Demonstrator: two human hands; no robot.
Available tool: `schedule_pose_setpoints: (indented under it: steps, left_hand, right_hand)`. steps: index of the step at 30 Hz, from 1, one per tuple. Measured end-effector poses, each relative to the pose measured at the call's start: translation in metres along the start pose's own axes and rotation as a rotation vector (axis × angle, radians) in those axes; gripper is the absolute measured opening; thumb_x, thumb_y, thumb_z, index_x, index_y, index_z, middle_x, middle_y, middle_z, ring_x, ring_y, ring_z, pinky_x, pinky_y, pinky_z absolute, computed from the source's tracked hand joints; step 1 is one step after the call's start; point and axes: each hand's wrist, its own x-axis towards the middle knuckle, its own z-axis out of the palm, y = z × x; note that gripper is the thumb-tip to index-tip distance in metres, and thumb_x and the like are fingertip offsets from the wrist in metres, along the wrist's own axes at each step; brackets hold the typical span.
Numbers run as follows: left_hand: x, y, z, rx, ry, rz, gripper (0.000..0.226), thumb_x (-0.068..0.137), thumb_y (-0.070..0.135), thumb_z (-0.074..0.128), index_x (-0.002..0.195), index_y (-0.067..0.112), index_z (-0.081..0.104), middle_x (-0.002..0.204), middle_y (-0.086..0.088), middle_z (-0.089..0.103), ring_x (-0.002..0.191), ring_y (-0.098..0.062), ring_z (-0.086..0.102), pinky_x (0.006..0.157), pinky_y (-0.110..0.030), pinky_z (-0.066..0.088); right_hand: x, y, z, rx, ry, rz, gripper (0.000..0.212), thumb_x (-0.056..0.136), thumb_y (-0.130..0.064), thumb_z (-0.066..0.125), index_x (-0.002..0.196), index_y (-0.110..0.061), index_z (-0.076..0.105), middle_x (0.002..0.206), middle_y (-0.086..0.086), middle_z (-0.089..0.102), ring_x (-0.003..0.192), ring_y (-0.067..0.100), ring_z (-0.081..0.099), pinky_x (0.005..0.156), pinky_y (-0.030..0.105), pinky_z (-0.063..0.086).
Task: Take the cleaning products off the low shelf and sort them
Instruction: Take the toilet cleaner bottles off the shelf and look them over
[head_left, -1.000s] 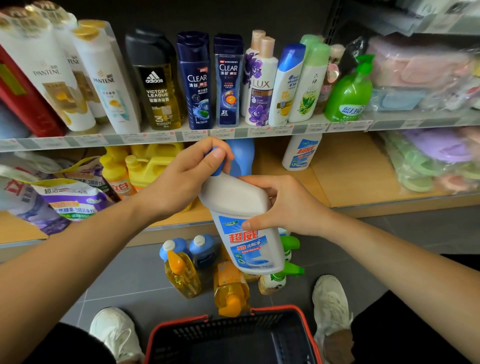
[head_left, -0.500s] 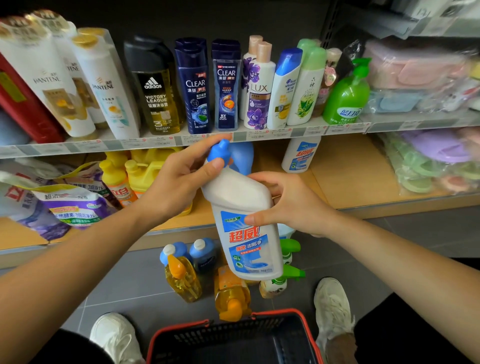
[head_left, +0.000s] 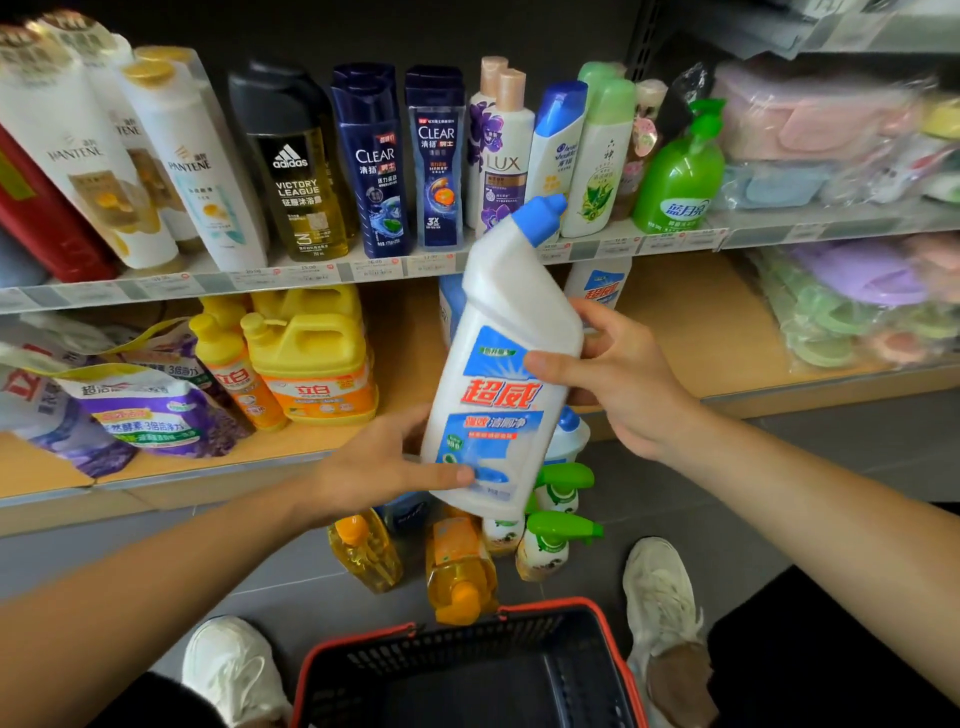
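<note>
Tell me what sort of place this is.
Most likely a shop aisle: price tags front the shelf, branded shampoo bottles stand in rows, and a red-rimmed shopping basket sits below.

Light: even and fairly bright, probably from overhead. Back wall above the upper shelf (head_left: 311, 273) is dark, and a soft shadow falls on the low shelf (head_left: 691, 322).
Distortion: Pantene bottles (head_left: 88, 156) lean outward at the left edge.
Focus: wrapped goods (head_left: 810, 119) at right are smeared. White bottle (head_left: 498, 374) label is sharp, with little glare.
</note>
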Motion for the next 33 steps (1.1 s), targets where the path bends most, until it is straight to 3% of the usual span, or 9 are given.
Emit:
schedule_pose_setpoints:
  steps: [5,10,17,19,22,23,25,28,33]
  left_hand:
    - [0.0,-0.006,0.009,-0.117,0.063,0.009,0.061,0.067,0.027,0.093,0.121,0.017,0.065,0.116,-0.001,0.076,0.107,-0.023,0.072,0.086,-0.039,0.062]
    - [0.005,-0.009,0.007,-0.333,0.249,0.073,0.083,0.054,0.019,0.095,0.121,-0.003,0.053,0.115,-0.018,0.073,0.106,-0.038,0.071,0.087,-0.06,0.057]
    - [0.004,0.015,-0.02,-0.088,0.493,0.213,0.062,0.051,0.028,0.096,0.105,0.017,0.067,0.099,0.0,0.078,0.093,-0.019,0.076,0.067,-0.038,0.064]
    - [0.004,0.02,-0.026,-0.004,0.54,0.218,0.055,0.054,0.022,0.096,0.102,0.017,0.069,0.095,0.005,0.077,0.088,-0.013,0.076,0.062,-0.031,0.063]
    - [0.002,0.027,-0.029,0.188,0.594,0.241,0.049,0.055,0.025,0.097,0.096,0.022,0.071,0.092,0.008,0.072,0.084,-0.003,0.071,0.059,-0.021,0.058]
    - [0.001,0.029,-0.027,0.268,0.598,0.257,0.049,0.055,0.027,0.097,0.096,0.025,0.071,0.094,0.008,0.069,0.084,-0.003,0.069,0.061,-0.022,0.058]
    - [-0.001,0.033,-0.021,0.378,0.579,0.275,0.052,0.055,0.032,0.098,0.098,0.03,0.07,0.098,0.006,0.067,0.086,-0.006,0.066,0.068,-0.028,0.059]
    - [-0.002,0.041,-0.008,0.453,0.518,0.303,0.058,0.05,0.051,0.087,0.1,0.028,0.072,0.095,0.008,0.065,0.086,-0.009,0.064,0.07,-0.037,0.057]
    - [-0.004,0.047,0.002,0.571,0.43,0.413,0.068,0.051,0.058,0.08,0.108,0.022,0.074,0.094,0.01,0.061,0.086,-0.006,0.061,0.066,-0.031,0.054]
  right_hand:
    - [0.0,-0.001,-0.006,0.087,0.085,0.054,0.065,0.069,-0.023,0.083,0.127,-0.01,0.057,0.114,0.011,0.074,0.102,0.03,0.073,0.078,0.047,0.061]
    - [0.001,0.004,-0.017,0.098,0.085,0.112,0.05,0.082,-0.023,0.076,0.129,-0.014,0.061,0.121,0.007,0.072,0.106,0.027,0.072,0.08,0.045,0.061]
    - [-0.013,0.02,-0.014,-0.178,0.162,0.389,0.031,0.092,-0.044,0.067,0.112,-0.02,0.069,0.105,0.013,0.074,0.083,0.025,0.077,0.073,0.043,0.064]
    - [-0.016,0.023,-0.015,-0.456,0.19,0.304,0.03,0.089,-0.044,0.072,0.094,-0.014,0.075,0.087,0.009,0.076,0.074,0.022,0.076,0.071,0.043,0.064]
    - [-0.017,0.024,-0.015,-0.761,0.212,-0.19,0.022,0.082,-0.031,0.082,0.07,-0.014,0.075,0.064,-0.007,0.069,0.062,0.005,0.067,0.057,0.023,0.053]
    - [-0.016,0.021,-0.012,-0.782,0.164,-0.321,0.016,0.078,-0.029,0.086,0.08,-0.015,0.077,0.071,-0.01,0.069,0.069,0.002,0.065,0.061,0.018,0.05]
    - [-0.009,0.016,-0.007,-0.899,0.021,-0.451,0.048,0.071,-0.034,0.09,0.113,-0.018,0.072,0.1,-0.006,0.066,0.093,0.002,0.059,0.078,0.016,0.047]
    - [-0.002,0.017,0.001,-1.093,-0.213,-0.324,0.096,0.064,-0.055,0.088,0.146,-0.028,0.047,0.137,-0.008,0.053,0.124,0.009,0.046,0.099,0.028,0.041]
    - [0.007,0.024,0.012,-0.916,-0.408,-0.195,0.086,0.062,-0.047,0.093,0.136,-0.037,0.05,0.122,-0.014,0.065,0.108,0.005,0.063,0.086,0.036,0.057]
